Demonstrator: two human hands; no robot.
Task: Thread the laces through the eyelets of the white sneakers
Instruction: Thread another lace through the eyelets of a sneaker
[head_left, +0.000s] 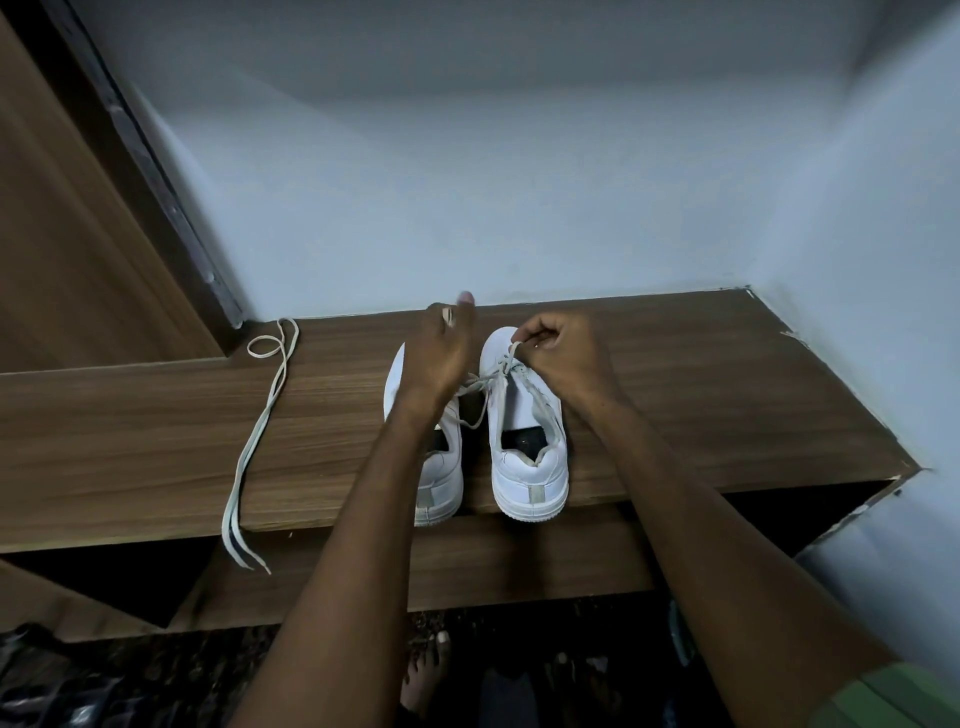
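head | sneakers (527, 431) toes point away | right grip (561, 348) pinches lace (511, 353) | left grip (439, 348) holds lace

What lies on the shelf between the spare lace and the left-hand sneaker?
In the head view, only bare wooden shelf lies between the spare lace and the left-hand sneaker; the left forearm crosses above that sneaker's heel, not the gap.

The two white sneakers (527, 415) look like smooth, matt leather or imitation leather, and the flat pale laces (254, 441) are woven cloth. The brown shelf (701, 395) has a matt wood-grain surface. The far wall (519, 208) is painted smooth and matt.
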